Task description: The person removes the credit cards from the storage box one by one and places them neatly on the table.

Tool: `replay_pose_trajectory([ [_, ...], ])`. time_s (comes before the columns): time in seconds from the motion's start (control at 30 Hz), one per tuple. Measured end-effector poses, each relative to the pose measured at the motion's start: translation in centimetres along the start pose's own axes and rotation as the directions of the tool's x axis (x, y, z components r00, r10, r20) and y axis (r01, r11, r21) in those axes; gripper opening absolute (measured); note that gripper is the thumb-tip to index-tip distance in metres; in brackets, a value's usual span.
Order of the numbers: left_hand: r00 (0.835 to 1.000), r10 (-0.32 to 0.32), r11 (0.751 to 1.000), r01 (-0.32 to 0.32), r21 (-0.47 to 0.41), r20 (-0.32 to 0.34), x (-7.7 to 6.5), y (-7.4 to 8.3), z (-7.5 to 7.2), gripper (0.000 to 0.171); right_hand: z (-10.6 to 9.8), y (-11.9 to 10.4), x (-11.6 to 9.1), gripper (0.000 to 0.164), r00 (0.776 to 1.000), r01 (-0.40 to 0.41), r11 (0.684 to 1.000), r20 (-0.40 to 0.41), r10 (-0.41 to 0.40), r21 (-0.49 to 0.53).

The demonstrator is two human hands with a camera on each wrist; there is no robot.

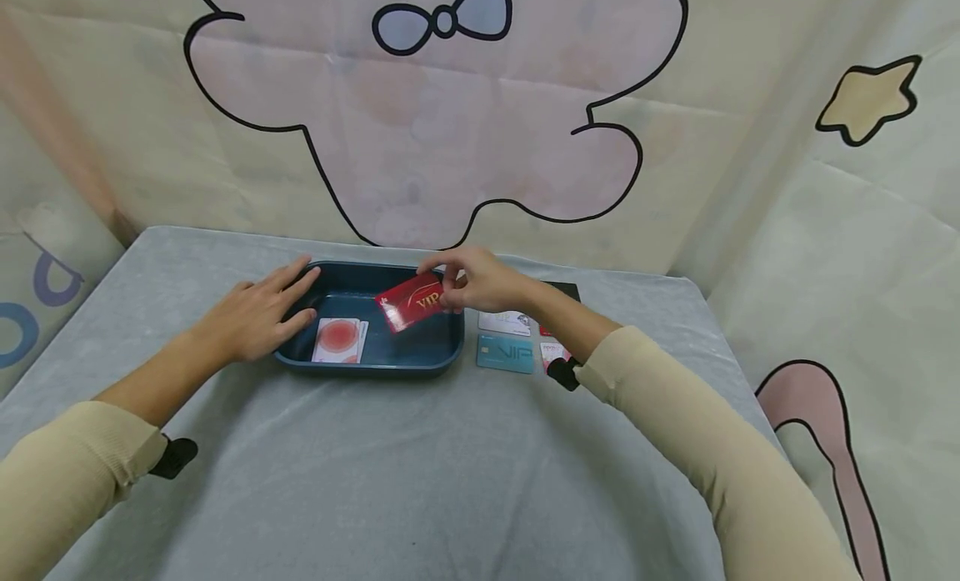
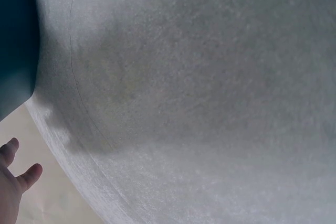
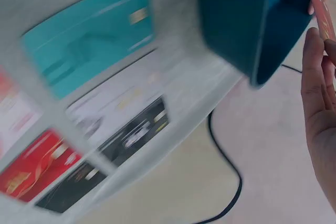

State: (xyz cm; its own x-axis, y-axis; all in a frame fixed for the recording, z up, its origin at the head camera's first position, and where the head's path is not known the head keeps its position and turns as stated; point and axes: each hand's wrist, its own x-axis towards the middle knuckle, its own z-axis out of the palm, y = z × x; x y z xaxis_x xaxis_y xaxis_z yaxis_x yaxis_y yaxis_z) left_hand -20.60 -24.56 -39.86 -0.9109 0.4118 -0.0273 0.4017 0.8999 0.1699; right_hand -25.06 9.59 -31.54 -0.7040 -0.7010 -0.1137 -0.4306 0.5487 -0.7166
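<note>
Between thumb and fingers, my right hand (image 1: 483, 282) pinches a red VIP card (image 1: 408, 302), tilted over the right half of a dark blue tray (image 1: 408, 354). The right wrist view catches the same card (image 3: 321, 6) almost edge-on at the fingertips. My left hand (image 1: 255, 316) rests on the tray's left rim with fingers spread; only part of that hand (image 2: 9, 190) enters the left wrist view. Inside the tray, towards its left, lies a small stack of white cards (image 1: 337, 339), the top one bearing a red round print.
Right of the tray, several cards lie in rows: a teal VIP card (image 3: 89, 35), a white card (image 3: 115, 100), a red card (image 3: 39, 166), black cards (image 3: 134, 135) and a pink-and-white card (image 1: 553, 353). Grey cloth (image 1: 420, 481) covers the table; a printed curtain (image 1: 450, 147) hangs behind.
</note>
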Motion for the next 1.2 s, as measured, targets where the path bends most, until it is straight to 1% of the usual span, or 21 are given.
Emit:
replay_pose_trajectory([
  [0.07, 1.0, -0.003, 1.0, 0.003, 0.002, 0.002, 0.0, 0.0, 0.0, 0.07, -0.5, 0.6, -0.9, 0.049, 1.0, -0.021, 1.0, -0.019, 0.021, 0.009],
  [0.2, 1.0, -0.006, 1.0, 0.006, 0.006, 0.004, 0.1, 0.1, 0.0, 0.071, -1.5, 2.0, -2.7, 0.05, 0.996, -0.067, 0.995, -0.051, 0.071, 0.076],
  [0.3, 1.0, 0.001, 1.0, -0.001, 0.012, 0.012, 0.1, 0.1, -0.1, 0.071, -2.1, 2.9, -3.9, 0.05, 0.993, -0.088, 0.99, -0.063, 0.095, 0.106],
  [0.47, 1.0, 0.006, 1.0, -0.006, 0.012, 0.004, 0.0, 0.1, 0.0, 0.07, -2.7, 4.0, -5.4, 0.048, 0.993, -0.091, 0.99, -0.07, 0.099, 0.107],
  [0.63, 1.0, 0.006, 1.0, -0.006, 0.011, -0.004, 0.1, 0.1, 0.1, 0.07, -3.0, 4.7, -6.4, 0.049, 0.99, -0.118, 0.989, -0.071, 0.124, 0.092],
  [0.73, 1.0, 0.004, 1.0, -0.004, 0.009, -0.005, 0.1, 0.1, 0.1, 0.07, -3.1, 5.0, -7.1, 0.049, 0.988, -0.133, 0.985, -0.065, 0.141, 0.108],
  [1.0, 1.0, -0.001, 1.0, 0.001, 0.002, -0.006, 0.0, 0.2, 0.0, 0.07, -3.4, 6.4, -9.1, 0.047, 0.984, -0.148, 0.98, -0.083, 0.16, 0.135],
  [1.1, 1.0, -0.001, 1.0, 0.001, 0.0, -0.008, 0.0, 0.2, 0.0, 0.07, -3.3, 6.9, -9.7, 0.048, 0.981, -0.171, 0.974, -0.068, 0.183, 0.15],
  [1.2, 1.0, -0.003, 1.0, 0.003, 0.002, -0.007, 0.0, 0.2, 0.1, 0.07, -3.0, 7.3, -10.2, 0.047, 0.976, -0.208, 0.96, -0.029, 0.217, 0.19],
])
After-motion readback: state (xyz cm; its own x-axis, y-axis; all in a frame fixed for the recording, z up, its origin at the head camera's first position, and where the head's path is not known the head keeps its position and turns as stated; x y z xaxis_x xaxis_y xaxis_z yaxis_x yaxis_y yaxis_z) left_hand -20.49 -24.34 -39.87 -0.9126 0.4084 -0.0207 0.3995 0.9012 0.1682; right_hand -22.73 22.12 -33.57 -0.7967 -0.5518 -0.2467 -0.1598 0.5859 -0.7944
